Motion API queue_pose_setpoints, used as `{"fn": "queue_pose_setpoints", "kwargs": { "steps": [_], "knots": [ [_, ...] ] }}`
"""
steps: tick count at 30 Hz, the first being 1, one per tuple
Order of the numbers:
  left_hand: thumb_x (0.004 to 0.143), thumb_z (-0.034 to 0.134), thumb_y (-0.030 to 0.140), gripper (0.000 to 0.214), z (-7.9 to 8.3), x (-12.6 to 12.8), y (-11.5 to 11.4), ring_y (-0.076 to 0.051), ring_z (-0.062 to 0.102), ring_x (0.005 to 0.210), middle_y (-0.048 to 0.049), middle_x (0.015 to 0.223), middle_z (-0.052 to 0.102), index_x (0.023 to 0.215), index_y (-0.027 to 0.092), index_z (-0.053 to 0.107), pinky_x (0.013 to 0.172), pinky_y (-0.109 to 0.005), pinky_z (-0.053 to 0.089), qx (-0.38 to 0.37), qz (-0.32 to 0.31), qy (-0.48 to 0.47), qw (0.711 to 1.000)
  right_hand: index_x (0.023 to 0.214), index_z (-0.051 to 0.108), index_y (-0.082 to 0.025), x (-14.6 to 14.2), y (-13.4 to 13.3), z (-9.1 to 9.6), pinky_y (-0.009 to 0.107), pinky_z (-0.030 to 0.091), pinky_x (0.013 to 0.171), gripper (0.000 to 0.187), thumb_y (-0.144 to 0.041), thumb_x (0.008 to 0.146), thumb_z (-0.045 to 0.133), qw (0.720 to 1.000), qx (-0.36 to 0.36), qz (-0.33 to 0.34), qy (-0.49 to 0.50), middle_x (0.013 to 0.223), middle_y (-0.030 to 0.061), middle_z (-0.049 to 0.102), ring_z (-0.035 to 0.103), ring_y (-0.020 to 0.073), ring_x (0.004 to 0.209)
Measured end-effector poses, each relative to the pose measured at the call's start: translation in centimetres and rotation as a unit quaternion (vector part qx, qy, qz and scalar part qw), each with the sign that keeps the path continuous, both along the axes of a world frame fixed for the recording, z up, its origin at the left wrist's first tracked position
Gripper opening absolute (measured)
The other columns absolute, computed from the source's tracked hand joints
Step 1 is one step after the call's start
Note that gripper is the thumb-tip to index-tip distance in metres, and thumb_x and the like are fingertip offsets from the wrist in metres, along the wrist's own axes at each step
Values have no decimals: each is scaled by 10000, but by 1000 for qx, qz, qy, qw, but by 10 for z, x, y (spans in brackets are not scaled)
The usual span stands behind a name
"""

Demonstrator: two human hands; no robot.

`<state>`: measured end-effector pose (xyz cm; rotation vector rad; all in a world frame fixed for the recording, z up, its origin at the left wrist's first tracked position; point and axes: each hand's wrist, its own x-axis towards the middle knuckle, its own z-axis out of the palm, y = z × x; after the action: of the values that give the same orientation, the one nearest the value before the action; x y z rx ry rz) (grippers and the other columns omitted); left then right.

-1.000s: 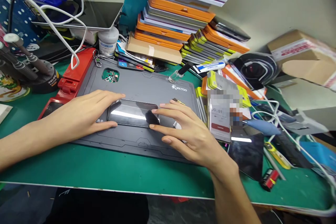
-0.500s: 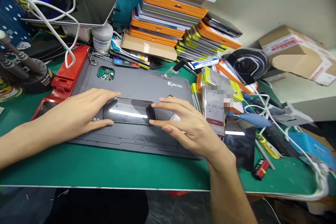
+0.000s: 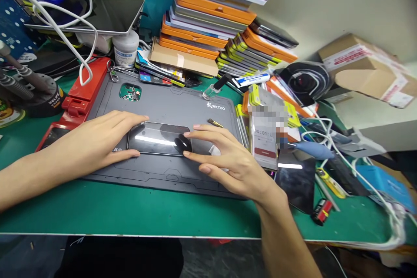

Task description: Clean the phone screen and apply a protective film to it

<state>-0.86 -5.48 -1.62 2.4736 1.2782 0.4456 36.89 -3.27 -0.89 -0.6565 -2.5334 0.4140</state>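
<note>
A dark-screened phone lies lengthwise on a grey work mat, with a bright light reflected in its glass. My left hand holds its left end, thumb at the near edge and index finger at the far edge. At the right end, fingertips of my right hand rest on or just over the glass, with the fingers stretched out and apart. Under the right hand, a small white piece is partly hidden. Beyond that hand lies a small gold-and-black item.
Small metal parts sit in the mat's cutout. A glass bottle with a black cap stands at its far edge. A red tool is at left, a lit phone at right. Stacked flat boxes rise behind.
The right fingers have shifted slightly left over the phone's right end, and the gold-and-black item shows more fully. The left hand keeps its hold. The whole view has moved a little.
</note>
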Motion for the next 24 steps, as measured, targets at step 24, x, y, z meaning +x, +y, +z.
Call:
{"fn": "queue_pose_setpoints", "kwargs": {
  "steps": [24],
  "knots": [
    [1122,483,842,858,4,-2,2,-418,672,1540,-161,1711,664,1760,269,514,1295,-590,575,-5,6,29,1000,1215,941,-327,1,4,-3,640,603,1260,280,-436,1174,686,1000,-6,-22,6,1503,94,829,737,355,1463]
  ]
}}
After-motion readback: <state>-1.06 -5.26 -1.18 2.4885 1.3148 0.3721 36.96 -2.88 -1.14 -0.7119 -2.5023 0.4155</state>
